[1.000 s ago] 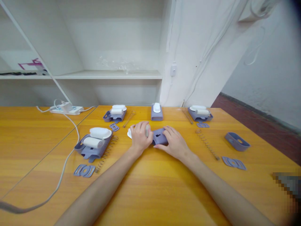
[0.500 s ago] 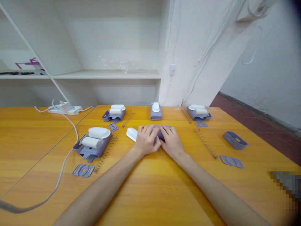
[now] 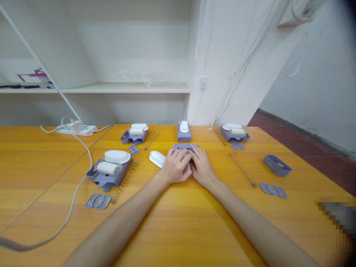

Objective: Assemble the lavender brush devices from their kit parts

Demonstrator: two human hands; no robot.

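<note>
At the middle of the table, both hands are closed around a purple-grey plastic housing [image 3: 185, 146], whose far edge shows beyond the fingers. My left hand [image 3: 176, 167] curls over its left part, fingers bent. On its right part rests my right hand [image 3: 203, 166], the fingertips meeting those of the left. Most of the housing is covered, so what lies under the fingers is hidden. A white oval ribbed piece [image 3: 157, 158] lies just left of my left hand. Behind the hands stands a purple-grey box with a white top [image 3: 184, 132].
Purple-grey housings with white parts stand at left [image 3: 109, 168], back left [image 3: 136, 134] and back right [image 3: 235, 132]. Coil springs [image 3: 243, 168], flat plates [image 3: 273, 190] and a purple-grey shell [image 3: 277, 165] lie around. A white cable runs from a power strip [image 3: 80, 129].
The housing has turned or tipped in my hands, so a longer flat edge with dark openings now shows beyond the fingers. Both hands have shifted only slightly.
</note>
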